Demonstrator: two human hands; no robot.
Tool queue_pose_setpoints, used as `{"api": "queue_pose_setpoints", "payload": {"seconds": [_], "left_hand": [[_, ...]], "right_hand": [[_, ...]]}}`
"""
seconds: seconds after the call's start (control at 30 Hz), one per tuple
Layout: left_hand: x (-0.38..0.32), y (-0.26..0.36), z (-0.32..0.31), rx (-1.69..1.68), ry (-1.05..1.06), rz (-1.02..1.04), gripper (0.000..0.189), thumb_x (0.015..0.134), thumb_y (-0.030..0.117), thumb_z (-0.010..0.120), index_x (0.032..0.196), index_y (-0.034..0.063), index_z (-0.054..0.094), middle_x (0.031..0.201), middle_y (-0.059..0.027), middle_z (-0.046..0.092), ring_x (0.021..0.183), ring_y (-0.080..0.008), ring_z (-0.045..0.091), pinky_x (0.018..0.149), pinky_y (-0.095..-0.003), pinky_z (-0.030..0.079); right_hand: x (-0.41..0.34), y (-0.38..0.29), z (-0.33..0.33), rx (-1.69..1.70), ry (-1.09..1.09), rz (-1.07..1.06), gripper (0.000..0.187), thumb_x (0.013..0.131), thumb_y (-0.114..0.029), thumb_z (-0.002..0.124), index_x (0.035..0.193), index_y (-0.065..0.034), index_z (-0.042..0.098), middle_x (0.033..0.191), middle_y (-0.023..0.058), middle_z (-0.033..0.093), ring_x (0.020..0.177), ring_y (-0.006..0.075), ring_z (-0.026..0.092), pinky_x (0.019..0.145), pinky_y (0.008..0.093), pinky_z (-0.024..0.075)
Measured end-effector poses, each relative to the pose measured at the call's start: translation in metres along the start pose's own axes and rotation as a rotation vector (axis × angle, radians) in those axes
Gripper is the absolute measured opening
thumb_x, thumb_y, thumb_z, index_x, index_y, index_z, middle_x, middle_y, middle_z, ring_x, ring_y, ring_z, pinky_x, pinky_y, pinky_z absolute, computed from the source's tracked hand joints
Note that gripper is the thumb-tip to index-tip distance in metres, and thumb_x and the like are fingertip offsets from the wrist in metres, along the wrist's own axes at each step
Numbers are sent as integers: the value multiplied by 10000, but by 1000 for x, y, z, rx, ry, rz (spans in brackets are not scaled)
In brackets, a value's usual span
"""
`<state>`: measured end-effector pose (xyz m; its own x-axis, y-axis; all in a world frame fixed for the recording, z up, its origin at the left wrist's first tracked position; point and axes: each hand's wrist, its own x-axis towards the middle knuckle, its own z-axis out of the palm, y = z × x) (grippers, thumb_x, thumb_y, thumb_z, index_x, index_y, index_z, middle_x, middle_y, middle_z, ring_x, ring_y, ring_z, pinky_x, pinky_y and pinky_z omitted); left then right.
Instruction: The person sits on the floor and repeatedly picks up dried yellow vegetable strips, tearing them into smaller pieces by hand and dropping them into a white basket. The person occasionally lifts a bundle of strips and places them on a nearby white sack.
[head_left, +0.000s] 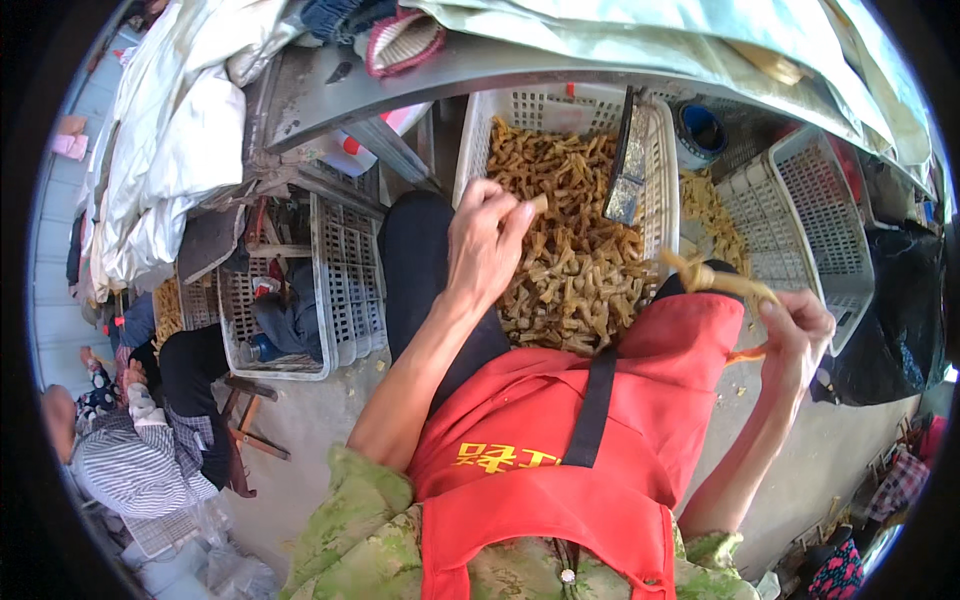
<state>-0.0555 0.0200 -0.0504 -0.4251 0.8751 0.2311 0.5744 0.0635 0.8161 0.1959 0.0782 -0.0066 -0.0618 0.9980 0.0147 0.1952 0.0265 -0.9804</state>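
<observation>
My left hand is above the left part of a white plastic crate. A short tan piece sticks out between its thumb and fingers; the rest of that piece is hidden by the hand. My right hand, out to the right above my knee, pinches one end of a tan rawhide-like strip. That strip has a knot near its far end and is slightly blurred. Below my hands, between my knees, the crate holds a heap of small brown knotted chews.
A dark-edged metal plate leans inside the crate. Overhead is a metal table edge with white cloth. Other crates stand on both sides, beside a black bag. Another person sits at left.
</observation>
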Motion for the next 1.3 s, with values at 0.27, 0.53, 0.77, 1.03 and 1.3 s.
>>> {"api": "queue_pose_setpoints", "payload": {"seconds": [0.27, 0.53, 0.77, 1.03, 1.3], "left_hand": [[-33, 40, 15, -837, -641, -51, 244, 900, 245, 525, 899, 4, 564, 620, -37, 552, 508, -162, 482, 497, -262, 381], [-10, 56, 20, -304, -121, 674, 195, 865, 203, 525, 848, 47, 639, 776, -41, 634, 684, -172, 562, 836, -315, 354], [-22, 6, 13, -665, -482, 63, 206, 839, 76, 607, 1025, -8, 635, 730, -34, 644, 651, -48, 550, 550, -180, 444], [-33, 12, 18, -516, -434, 44, 147, 809, 155, 585, 812, 8, 589, 828, -44, 459, 754, -131, 460, 665, -247, 398], [36, 0, 14, -198, -53, 127, 281, 800, 191, 606, 629, 9, 477, 807, -92, 455, 740, -202, 489, 595, -333, 460]], "right_hand": [[-12, -8, 18, -179, -179, -227, 179, 682, -2, 726, 855, 12, 680, 699, 3, 569, 551, 31, 451, 474, 175, 318], [-27, -13, 44, 548, -658, 382, 155, 647, -84, 756, 709, -22, 629, 588, -25, 480, 511, 67, 429, 469, 208, 323], [-16, 3, 46, -123, -253, -298, 186, 658, 16, 714, 838, -27, 696, 648, 0, 565, 549, 47, 455, 481, 204, 327], [-24, 27, 15, -196, -354, -37, 134, 717, -19, 691, 847, 15, 684, 696, 3, 611, 537, 40, 456, 496, 179, 346], [27, 0, 22, -22, -108, 46, 85, 690, -49, 703, 699, 14, 647, 583, -29, 532, 545, 50, 421, 513, 203, 303]]}}
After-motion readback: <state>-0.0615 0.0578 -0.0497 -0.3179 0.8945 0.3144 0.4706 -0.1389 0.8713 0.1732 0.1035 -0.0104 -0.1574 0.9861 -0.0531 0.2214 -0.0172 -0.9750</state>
